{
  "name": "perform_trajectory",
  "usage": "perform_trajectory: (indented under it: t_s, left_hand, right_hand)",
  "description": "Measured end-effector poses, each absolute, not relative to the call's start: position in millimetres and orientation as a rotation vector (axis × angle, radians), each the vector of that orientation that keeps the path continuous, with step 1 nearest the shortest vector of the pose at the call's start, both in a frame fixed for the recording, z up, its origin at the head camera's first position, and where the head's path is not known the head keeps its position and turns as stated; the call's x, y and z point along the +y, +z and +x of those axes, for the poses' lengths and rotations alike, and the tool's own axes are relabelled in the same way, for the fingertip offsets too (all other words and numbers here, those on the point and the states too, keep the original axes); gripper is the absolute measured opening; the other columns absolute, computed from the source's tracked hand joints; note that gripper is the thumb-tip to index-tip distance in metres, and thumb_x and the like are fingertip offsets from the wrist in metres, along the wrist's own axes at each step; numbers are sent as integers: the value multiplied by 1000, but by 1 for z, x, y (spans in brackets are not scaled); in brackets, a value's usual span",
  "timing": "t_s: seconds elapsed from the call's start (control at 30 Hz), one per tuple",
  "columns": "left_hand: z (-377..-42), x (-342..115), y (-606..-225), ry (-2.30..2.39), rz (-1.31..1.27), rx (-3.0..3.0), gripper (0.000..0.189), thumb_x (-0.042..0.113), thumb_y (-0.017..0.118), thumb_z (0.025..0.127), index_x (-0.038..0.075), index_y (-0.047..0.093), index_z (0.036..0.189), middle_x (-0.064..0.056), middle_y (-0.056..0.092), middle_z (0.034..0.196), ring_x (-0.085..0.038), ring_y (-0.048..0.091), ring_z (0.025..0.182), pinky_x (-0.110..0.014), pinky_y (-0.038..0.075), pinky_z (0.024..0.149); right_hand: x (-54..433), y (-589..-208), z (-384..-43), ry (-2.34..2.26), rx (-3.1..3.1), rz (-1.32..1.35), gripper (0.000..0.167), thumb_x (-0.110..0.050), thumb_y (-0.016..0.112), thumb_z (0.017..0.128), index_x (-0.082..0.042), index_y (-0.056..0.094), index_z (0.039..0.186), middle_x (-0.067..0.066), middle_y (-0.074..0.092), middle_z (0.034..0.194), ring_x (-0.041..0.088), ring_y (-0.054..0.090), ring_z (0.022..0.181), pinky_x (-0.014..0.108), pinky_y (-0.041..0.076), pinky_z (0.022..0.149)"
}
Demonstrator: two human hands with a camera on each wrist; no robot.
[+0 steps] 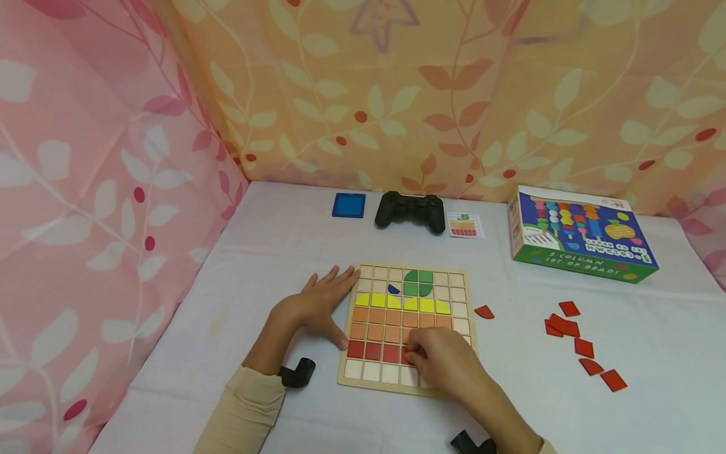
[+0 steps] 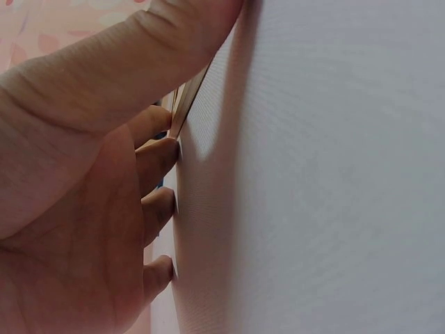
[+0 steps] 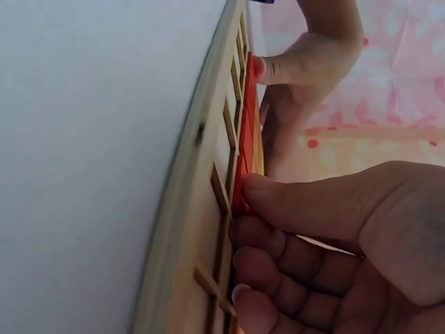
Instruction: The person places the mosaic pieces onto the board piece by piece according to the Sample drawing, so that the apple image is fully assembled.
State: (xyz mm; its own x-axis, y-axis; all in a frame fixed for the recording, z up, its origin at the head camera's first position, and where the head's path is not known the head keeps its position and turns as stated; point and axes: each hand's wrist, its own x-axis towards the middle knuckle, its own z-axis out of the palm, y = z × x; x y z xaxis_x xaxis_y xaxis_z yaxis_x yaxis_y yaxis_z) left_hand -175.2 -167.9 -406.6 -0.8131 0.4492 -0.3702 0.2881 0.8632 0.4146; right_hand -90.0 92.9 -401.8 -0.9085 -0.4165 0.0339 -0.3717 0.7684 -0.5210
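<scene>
A wooden grid board (image 1: 466,277) lies on the table, with rows of coloured tiles set in its cells. My left hand (image 1: 317,309) rests along the board's left edge, fingers spread, the thumb by the first red tile (image 1: 355,349). In the left wrist view its fingertips (image 2: 164,202) touch the white cloth. My right hand (image 1: 445,359) bends over the red row and pinches a red tile (image 3: 240,189) between thumb and forefinger, at the fourth cell. Above are orange rows (image 1: 375,315), a yellow row (image 1: 426,305), green tiles (image 1: 418,283) and a dark blue piece (image 1: 394,289).
Several loose red tiles (image 1: 584,347) lie to the right, and a red quarter-round tile (image 1: 484,312) lies just beside the board. Behind stand a blue square case (image 1: 348,205), a game controller (image 1: 410,212), a pattern card (image 1: 466,225) and a bead-set box (image 1: 581,233).
</scene>
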Motion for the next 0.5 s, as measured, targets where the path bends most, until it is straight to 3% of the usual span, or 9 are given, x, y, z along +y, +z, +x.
perform_trajectory:
  t_s: [0.23,0.37,0.5]
  left_hand:
    - [-176,-169,-408,468,537,2569,138,52,95,56,24,12,163,2,6,168,-23,-6,153,-52,-4,120]
    - [-177,-168,-409,460,535,2570,138,52,95,56,24,12,163,3,5,168,-22,-6,153,-52,-3,120]
    - [-177,-166,-408,462,528,2570,138,51,95,56,24,12,163,4,6,168,-21,-5,153,-52,-3,120]
  right_hand:
    - [118,-388,-102,-817,2831,-450,17,-5,80,82,-18,72,76,-12,58,70,10,50,67,30,45,63]
    - [165,-372,-119,-759,2857,-275,7,-8,78,85,-10,76,91,0,64,80,20,55,74,37,49,66]
    - [235,-363,-130,-640,2825,17,42,-22,77,89,3,65,120,23,63,101,38,58,89,50,53,69]
